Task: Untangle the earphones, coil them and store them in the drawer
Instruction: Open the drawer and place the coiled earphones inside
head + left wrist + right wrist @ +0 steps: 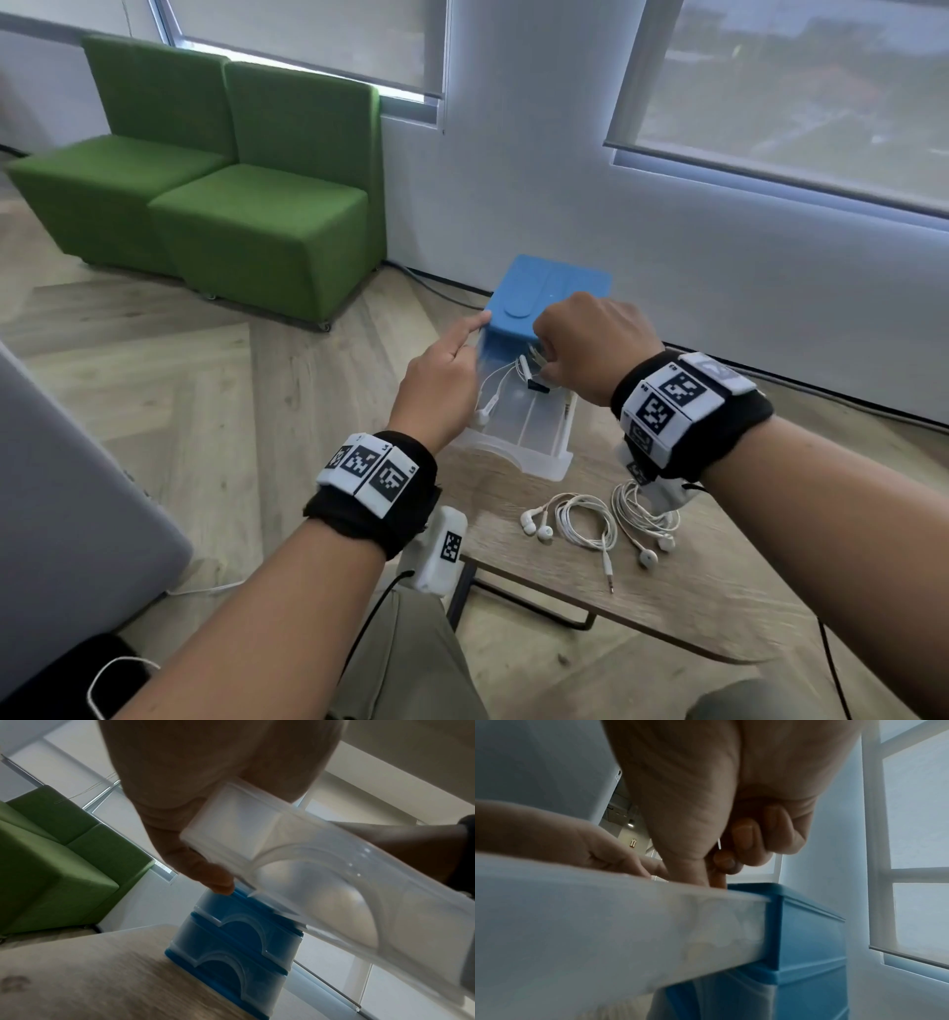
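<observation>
While a small blue drawer unit (552, 295) stands at the far edge of a low wooden table (719, 591), its clear top drawer (524, 426) is pulled out toward the person. The left hand (441, 380) reaches along the drawer's left side, with the index finger straight and its tip touching the front corner of the blue top; the left wrist view shows the thumb pressed near the corner of the drawer front (231, 825), but how firmly the hand holds the drawer cannot be told. The right hand (595, 344) hovers over the back of the open drawer with its fingers (741, 839) curled tightly together, pinching one set of white earphones (506, 383). That set's cord hangs loosely into the drawer, with an earbud lying near the drawer's left wall and a plug near its right wall. Two more sets of white earphones rest on the table in front of the drawer: a neatly looped set (575, 519) with its plug pointing toward the person, and just beside it on the right a looser bundle (644, 519), partly hidden under the right wrist. Both wrists wear black bands (688, 406) carrying square black-and-white markers. Two green armchairs (221, 174) stand by the window behind.
</observation>
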The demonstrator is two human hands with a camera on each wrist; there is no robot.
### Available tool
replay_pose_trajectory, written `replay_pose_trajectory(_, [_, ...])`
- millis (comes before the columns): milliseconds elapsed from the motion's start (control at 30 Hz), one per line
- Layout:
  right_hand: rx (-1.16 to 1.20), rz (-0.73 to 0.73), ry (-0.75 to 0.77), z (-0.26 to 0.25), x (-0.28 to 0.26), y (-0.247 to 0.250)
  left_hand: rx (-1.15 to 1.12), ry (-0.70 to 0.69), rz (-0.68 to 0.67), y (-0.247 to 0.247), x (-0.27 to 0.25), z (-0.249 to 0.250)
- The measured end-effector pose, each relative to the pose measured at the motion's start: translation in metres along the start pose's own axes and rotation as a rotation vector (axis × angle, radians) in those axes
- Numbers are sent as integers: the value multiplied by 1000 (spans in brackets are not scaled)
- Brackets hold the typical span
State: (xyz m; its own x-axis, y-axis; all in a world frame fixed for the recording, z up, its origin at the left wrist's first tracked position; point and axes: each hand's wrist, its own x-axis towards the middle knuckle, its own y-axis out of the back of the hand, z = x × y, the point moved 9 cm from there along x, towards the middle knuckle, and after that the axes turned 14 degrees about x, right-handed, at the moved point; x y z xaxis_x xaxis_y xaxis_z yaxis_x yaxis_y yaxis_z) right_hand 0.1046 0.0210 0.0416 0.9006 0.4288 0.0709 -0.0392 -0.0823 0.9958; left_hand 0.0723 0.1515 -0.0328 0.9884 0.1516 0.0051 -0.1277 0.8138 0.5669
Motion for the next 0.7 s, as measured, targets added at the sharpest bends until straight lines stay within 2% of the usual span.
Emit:
replay_pose_trajectory(233, [223,-80,-4,9,-1,-1,-9,2,9,1,2,-1])
replay_pose_trajectory(400, [43,-126,71,-4,1,-9,-5,2,7,0,2,-1])
replay_pose_trajectory(700, [-254,-79,147,-15,6,-8,15,-2,8,0,5,-2])
